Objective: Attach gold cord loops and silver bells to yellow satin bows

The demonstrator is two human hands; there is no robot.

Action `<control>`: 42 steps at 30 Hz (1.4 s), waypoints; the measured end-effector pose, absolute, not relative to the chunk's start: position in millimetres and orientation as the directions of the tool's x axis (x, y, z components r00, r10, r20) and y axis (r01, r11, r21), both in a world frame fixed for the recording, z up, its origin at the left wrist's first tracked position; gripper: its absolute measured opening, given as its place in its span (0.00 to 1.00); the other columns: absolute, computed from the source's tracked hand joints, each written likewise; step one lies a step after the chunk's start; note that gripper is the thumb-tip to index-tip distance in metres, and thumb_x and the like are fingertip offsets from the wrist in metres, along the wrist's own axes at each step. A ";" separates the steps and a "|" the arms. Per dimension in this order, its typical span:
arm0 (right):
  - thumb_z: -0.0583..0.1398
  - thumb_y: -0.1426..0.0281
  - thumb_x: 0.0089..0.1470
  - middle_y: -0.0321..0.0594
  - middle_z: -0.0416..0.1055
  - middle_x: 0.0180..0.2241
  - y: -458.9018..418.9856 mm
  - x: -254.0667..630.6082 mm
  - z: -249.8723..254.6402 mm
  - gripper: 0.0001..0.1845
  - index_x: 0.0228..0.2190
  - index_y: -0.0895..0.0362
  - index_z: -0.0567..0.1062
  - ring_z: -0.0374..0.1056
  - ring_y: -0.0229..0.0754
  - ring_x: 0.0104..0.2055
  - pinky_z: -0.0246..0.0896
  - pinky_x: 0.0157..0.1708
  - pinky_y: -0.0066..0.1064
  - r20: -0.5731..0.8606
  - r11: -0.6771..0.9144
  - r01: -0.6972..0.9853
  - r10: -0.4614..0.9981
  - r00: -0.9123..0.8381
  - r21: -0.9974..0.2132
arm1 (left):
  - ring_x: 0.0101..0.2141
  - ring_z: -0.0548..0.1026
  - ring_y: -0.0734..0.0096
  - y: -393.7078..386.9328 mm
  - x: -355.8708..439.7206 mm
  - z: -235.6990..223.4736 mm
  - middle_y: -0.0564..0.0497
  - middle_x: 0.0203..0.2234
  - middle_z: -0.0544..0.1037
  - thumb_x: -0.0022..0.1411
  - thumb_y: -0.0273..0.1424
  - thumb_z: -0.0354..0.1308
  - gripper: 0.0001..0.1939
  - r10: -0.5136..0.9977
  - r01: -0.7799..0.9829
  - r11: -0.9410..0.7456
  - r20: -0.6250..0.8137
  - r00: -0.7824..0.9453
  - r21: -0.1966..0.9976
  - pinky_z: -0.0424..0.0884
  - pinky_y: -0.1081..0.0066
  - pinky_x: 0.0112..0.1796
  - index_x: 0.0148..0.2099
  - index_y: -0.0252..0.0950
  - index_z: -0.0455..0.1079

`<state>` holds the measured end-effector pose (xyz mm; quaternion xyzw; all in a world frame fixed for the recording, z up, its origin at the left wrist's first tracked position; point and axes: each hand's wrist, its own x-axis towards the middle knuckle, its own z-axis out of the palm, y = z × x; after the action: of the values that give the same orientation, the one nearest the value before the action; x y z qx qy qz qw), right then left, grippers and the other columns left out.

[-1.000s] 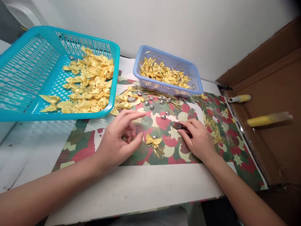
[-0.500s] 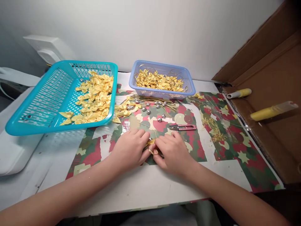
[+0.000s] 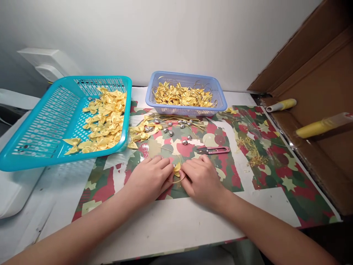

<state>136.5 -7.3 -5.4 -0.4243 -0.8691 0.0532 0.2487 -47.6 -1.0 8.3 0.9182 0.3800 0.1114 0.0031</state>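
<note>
Between my two hands, just above the table, is a yellow ribbon bow [image 3: 177, 169] with a loop of gold cord [image 3: 179, 180] hanging on the near side. My left hand [image 3: 154, 173] is closed, its thumb and finger pinching the cord's left side. My right hand [image 3: 200, 176] is closed as well, its fingertips on the bow's right side and the cord. A small silver bell [image 3: 174, 165] shows partly at the bow; my fingers hide the rest. Beyond my right hand lie pink thread snips [image 3: 213, 150]. Several loose silver bells [image 3: 171, 133] sit beyond my hands.
A turquoise basket [image 3: 127, 121] with yellow bows stands left. A blue-violet basket [image 3: 182, 110] with corded bows stands at the back. Gold cords [image 3: 176, 118] lie before it. Cord clippings [image 3: 255, 158] lie right. A cardboard wall [image 3: 322, 73] with yellow-wrapped tubes [image 3: 322, 127] borders the right side.
The cord loop by my fingers is wider and more stretched between the two hands, and more of the bow shows. The view has shifted slightly.
</note>
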 end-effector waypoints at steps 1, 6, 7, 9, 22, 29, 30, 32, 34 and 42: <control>0.52 0.75 0.55 0.31 0.60 0.17 -6.5 136.9 -5.4 0.14 0.18 0.58 0.63 0.49 0.35 0.22 0.38 0.29 0.33 0.398 0.637 0.712 0.759 -0.515 -0.294 | 0.24 0.65 0.68 -0.5 -48.8 8.1 0.52 0.21 0.68 0.64 0.26 0.48 0.12 0.700 0.695 -0.711 0.209 0.683 0.110 0.58 0.70 0.25 0.27 0.35 0.63; 0.53 0.74 0.56 0.33 0.64 0.18 -5.0 138.6 0.2 0.14 0.19 0.58 0.65 0.53 0.35 0.23 0.40 0.30 0.34 0.458 0.642 0.708 0.745 -0.484 -0.296 | 0.22 0.62 0.73 -0.5 -54.7 10.9 0.54 0.21 0.66 0.63 0.25 0.48 0.12 0.747 0.689 -0.665 0.221 0.628 0.289 0.56 0.72 0.24 0.25 0.36 0.60; 0.53 0.74 0.56 0.33 0.64 0.18 -5.4 138.8 2.1 0.13 0.20 0.58 0.65 0.54 0.35 0.23 0.40 0.30 0.34 0.483 0.644 0.702 0.740 -0.468 -0.305 | 0.22 0.62 0.73 -1.0 -54.9 11.9 0.55 0.21 0.65 0.63 0.25 0.48 0.12 0.755 0.686 -0.654 0.226 0.615 0.317 0.56 0.73 0.24 0.25 0.36 0.60; 0.54 0.73 0.55 0.33 0.65 0.18 -7.0 138.8 6.0 0.12 0.21 0.57 0.66 0.55 0.35 0.23 0.42 0.30 0.34 0.542 0.657 0.684 0.717 -0.438 -0.317 | 0.22 0.61 0.73 -2.4 -54.2 13.9 0.55 0.21 0.65 0.63 0.26 0.48 0.13 0.767 0.686 -0.641 0.244 0.594 0.344 0.56 0.73 0.24 0.25 0.36 0.60; 0.53 0.71 0.51 0.34 0.66 0.19 -9.2 134.7 7.1 0.09 0.21 0.58 0.66 0.54 0.36 0.22 0.41 0.30 0.34 0.402 0.639 0.694 0.761 -0.509 -0.332 | 0.24 0.59 0.69 -10.6 -47.7 21.5 0.51 0.22 0.69 0.66 0.26 0.48 0.15 0.652 0.686 -0.727 0.362 0.666 0.046 0.54 0.68 0.26 0.26 0.35 0.64; 0.52 0.75 0.51 0.31 0.62 0.16 -5.7 134.4 7.0 0.11 0.19 0.57 0.63 0.49 0.34 0.20 0.41 0.29 0.32 0.395 0.645 0.632 0.763 -0.511 -0.429 | 0.25 0.61 0.68 -10.0 -48.7 20.1 0.52 0.23 0.70 0.66 0.25 0.47 0.14 0.607 0.646 -0.763 0.354 0.711 0.013 0.53 0.67 0.27 0.27 0.36 0.65; 0.51 0.75 0.50 0.30 0.60 0.16 -5.4 134.3 6.9 0.11 0.18 0.56 0.62 0.48 0.33 0.20 0.42 0.29 0.32 0.390 0.633 0.610 0.774 -0.499 -0.477 | 0.26 0.61 0.69 -9.8 -48.8 20.2 0.52 0.23 0.70 0.66 0.25 0.47 0.14 0.614 0.648 -0.761 0.351 0.707 0.029 0.54 0.68 0.27 0.27 0.36 0.65; 0.51 0.75 0.49 0.29 0.57 0.15 -5.2 134.3 6.9 0.10 0.18 0.56 0.60 0.48 0.33 0.19 0.45 0.28 0.30 0.370 0.595 0.559 0.801 -0.471 -0.578 | 0.25 0.61 0.69 -9.1 -49.3 20.4 0.53 0.23 0.70 0.66 0.26 0.48 0.14 0.634 0.654 -0.752 0.350 0.689 0.075 0.54 0.68 0.27 0.27 0.36 0.64; 0.52 0.75 0.48 0.28 0.54 0.15 -4.9 134.4 7.3 0.10 0.18 0.55 0.58 0.49 0.33 0.19 0.47 0.27 0.28 0.352 0.557 0.518 0.824 -0.444 -0.649 | 0.25 0.61 0.69 -8.1 -50.1 20.2 0.53 0.22 0.69 0.66 0.26 0.48 0.14 0.652 0.656 -0.744 0.354 0.670 0.130 0.54 0.68 0.26 0.27 0.37 0.64; 0.52 0.74 0.49 0.29 0.55 0.15 -6.6 134.4 10.8 0.11 0.18 0.55 0.59 0.52 0.33 0.19 0.50 0.25 0.26 0.332 0.519 0.478 0.843 -0.423 -0.709 | 0.26 0.62 0.69 -8.3 -52.2 18.1 0.52 0.24 0.71 0.65 0.27 0.49 0.11 0.713 0.634 -0.701 0.342 0.612 0.328 0.58 0.69 0.28 0.28 0.37 0.64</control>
<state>134.4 -6.6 10.8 -0.4125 -0.8008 0.2653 0.3439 -52.2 -8.3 18.1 0.8934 0.3769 0.2283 0.0872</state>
